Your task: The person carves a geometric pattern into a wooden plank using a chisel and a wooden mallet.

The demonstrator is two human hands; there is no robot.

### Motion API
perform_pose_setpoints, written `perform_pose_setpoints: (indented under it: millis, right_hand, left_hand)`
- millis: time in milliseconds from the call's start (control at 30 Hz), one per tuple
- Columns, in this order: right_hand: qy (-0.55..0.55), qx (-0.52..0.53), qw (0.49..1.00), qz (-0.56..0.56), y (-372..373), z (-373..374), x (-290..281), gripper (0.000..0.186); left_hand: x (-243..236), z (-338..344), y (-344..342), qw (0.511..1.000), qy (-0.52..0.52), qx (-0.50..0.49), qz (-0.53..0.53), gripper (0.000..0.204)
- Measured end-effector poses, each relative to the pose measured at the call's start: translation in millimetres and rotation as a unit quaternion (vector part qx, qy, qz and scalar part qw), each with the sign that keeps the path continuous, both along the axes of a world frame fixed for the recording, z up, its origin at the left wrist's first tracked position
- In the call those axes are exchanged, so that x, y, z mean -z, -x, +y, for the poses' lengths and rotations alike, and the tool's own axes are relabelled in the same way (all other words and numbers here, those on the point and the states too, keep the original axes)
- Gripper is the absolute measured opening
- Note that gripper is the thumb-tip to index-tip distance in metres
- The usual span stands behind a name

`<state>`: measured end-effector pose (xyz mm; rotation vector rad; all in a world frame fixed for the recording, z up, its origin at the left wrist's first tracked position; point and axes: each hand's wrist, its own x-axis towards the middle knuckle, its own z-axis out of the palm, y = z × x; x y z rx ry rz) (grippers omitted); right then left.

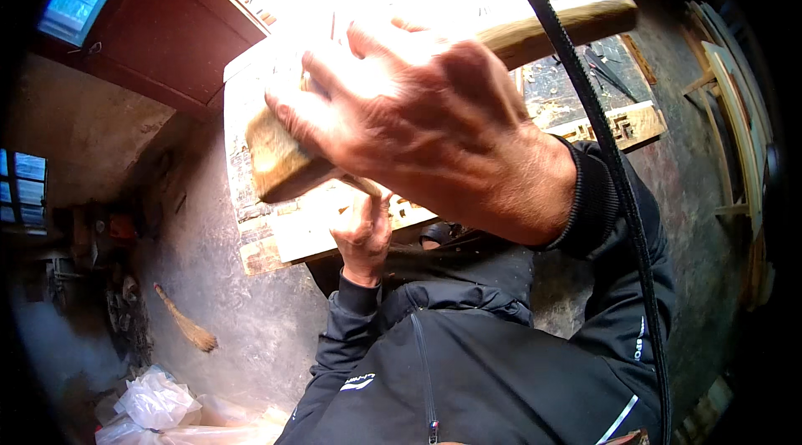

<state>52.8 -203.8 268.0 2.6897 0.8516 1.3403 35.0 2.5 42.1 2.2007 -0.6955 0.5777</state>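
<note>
My right hand [434, 123] is raised close to the camera and closed around a wooden mallet [280, 157]. The mallet's block head points lower left and its pale handle [576, 19] runs to the upper right. Below it, my left hand [363, 236] is closed around a slim carving tool [365, 187] whose top shows just above the fingers. The tool stands on a pale carved wooden panel [276, 232] lying on the workbench. The mallet and my right hand hide most of the panel and the tool's tip.
A black strap [597, 128] hangs across the view at the right. Small tools and chips lie on the bench [601, 69]. Wooden frames [735, 111] lean at the right. On the concrete floor are a straw broom [188, 324] and plastic bags [154, 399]; a red door [175, 27] stands at the upper left.
</note>
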Motion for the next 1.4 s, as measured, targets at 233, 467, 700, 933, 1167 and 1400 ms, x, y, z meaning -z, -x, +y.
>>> perform_pose_setpoints:
  millis: [233, 467, 700, 933, 1167, 1400]
  right_hand:
    - [-0.078, 0.041, 0.996, 0.000, 12.6, -10.9, 22.8, 0.049]
    - [-0.154, 0.004, 0.987, 0.056, 12.7, -24.3, 36.2, 0.064]
    - [-0.179, 0.015, 0.971, 0.158, 20.1, -29.9, 48.6, 0.069]
    - [-0.173, 0.155, 0.927, 0.296, 14.8, -57.8, 90.8, 0.069]
    - [-0.247, 0.208, 0.877, 0.354, 44.4, -76.4, 141.0, 0.065]
    - [-0.299, 0.309, 0.814, 0.391, 73.6, -97.3, 176.7, 0.050]
  left_hand:
    - [26.0, 13.9, 13.7, 0.991, 0.046, -0.127, -0.021, 0.009]
    - [14.8, 33.4, 16.1, 0.989, 0.050, -0.126, 0.057, 0.014]
    - [16.9, 23.7, 16.7, 0.992, 0.078, -0.048, 0.091, 0.016]
    - [18.3, 13.1, 18.5, 0.973, 0.173, -0.013, 0.150, 0.023]
    - [6.9, -47.1, 23.7, 0.948, 0.286, 0.032, 0.135, 0.050]
    - [-32.7, -68.3, 27.9, 0.960, 0.194, 0.187, 0.081, 0.041]
